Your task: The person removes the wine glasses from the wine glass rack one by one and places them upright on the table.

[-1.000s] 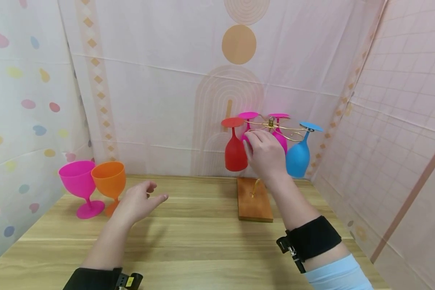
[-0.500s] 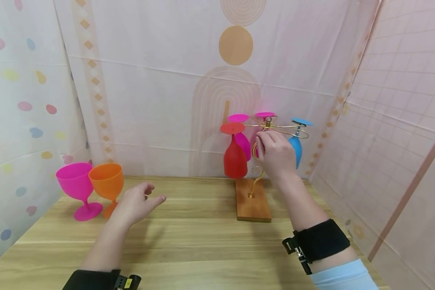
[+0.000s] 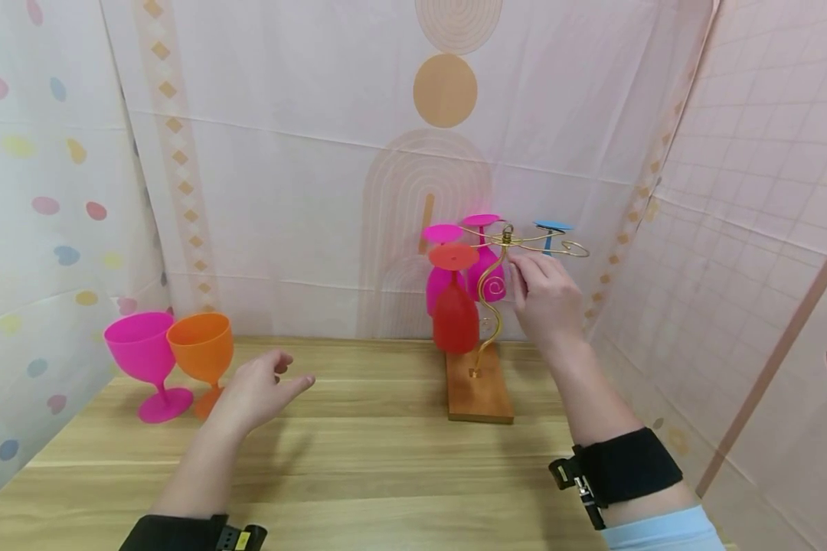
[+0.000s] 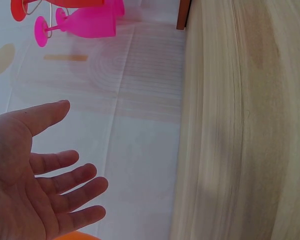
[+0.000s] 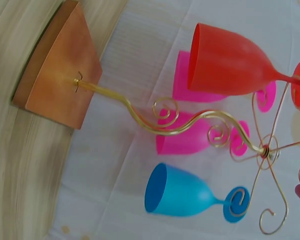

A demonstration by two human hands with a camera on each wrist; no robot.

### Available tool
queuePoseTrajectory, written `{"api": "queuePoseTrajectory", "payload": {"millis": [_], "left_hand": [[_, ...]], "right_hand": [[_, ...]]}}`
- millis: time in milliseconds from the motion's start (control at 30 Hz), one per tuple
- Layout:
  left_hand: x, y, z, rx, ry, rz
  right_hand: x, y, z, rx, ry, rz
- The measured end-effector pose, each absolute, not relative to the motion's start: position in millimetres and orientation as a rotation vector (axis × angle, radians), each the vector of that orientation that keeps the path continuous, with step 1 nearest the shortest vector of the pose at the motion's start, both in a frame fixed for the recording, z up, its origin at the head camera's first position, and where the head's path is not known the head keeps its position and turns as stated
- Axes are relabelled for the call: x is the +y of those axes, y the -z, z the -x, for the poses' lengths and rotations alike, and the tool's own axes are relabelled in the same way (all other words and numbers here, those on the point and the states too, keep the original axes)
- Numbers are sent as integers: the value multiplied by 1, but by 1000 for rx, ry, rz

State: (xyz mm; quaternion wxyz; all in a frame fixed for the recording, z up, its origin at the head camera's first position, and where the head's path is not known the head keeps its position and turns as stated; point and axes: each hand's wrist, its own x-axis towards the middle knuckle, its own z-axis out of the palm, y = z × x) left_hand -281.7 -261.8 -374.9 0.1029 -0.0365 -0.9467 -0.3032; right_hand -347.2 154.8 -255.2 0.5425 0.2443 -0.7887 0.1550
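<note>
Cups (image 3: 455, 321) hang inverted because the rack (image 5: 165, 133) catches their feet (image 5: 230, 212), the right hand (image 3: 547, 300) pinching the rack, the left hand (image 3: 256, 389) relaxed.

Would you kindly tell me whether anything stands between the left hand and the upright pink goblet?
Yes, in the head view, the orange goblet stands between the left hand and the upright pink goblet.

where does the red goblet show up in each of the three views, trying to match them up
Head: right of centre, the red goblet, hanging upside down
Left wrist: upper left, cut off by the top edge
Right wrist: upper right
Shared landmark: the hanging pink goblets, in all three
</note>
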Motion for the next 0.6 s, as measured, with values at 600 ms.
{"api": "queuePoseTrajectory", "payload": {"millis": [600], "left_hand": [[-263,377,282,-2806,920,86]], "right_hand": [[186,262,358,-1880,-511,-538]]}}
